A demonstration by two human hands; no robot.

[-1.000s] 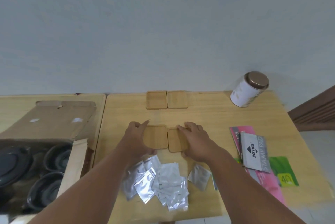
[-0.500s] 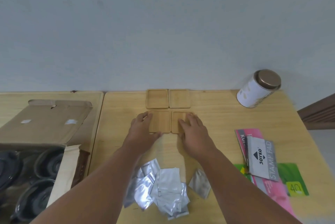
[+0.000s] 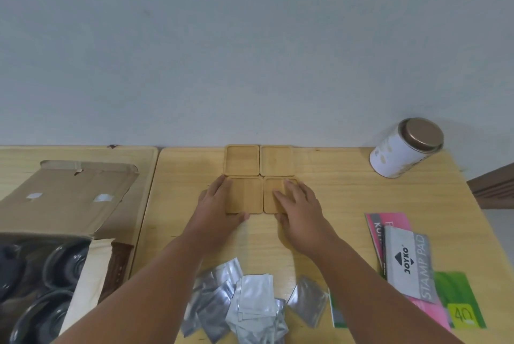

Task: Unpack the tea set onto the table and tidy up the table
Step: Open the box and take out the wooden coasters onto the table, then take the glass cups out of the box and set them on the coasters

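Several square wooden coasters lie in a two-by-two block at the far middle of the wooden table (image 3: 333, 199). The back left coaster (image 3: 242, 160) and back right coaster (image 3: 277, 160) sit by the wall. My left hand (image 3: 219, 204) rests flat against the left edge of the front left coaster (image 3: 246, 195). My right hand (image 3: 299, 204) lies flat on the front right coaster (image 3: 274, 196), fingers spread over it. An open cardboard box (image 3: 64, 199) at the left holds dark ceramic bowls (image 3: 66, 263).
A pile of silver foil sachets (image 3: 244, 304) lies near the front edge between my forearms. A white tin with a bronze lid (image 3: 403, 149) stands at the back right. A stamp pad packet (image 3: 409, 263) lies on pink and green booklets (image 3: 456, 299) at the right.
Both hands slid the two front coasters away from me until they met the two back coasters. The camera view shifted slightly downward.
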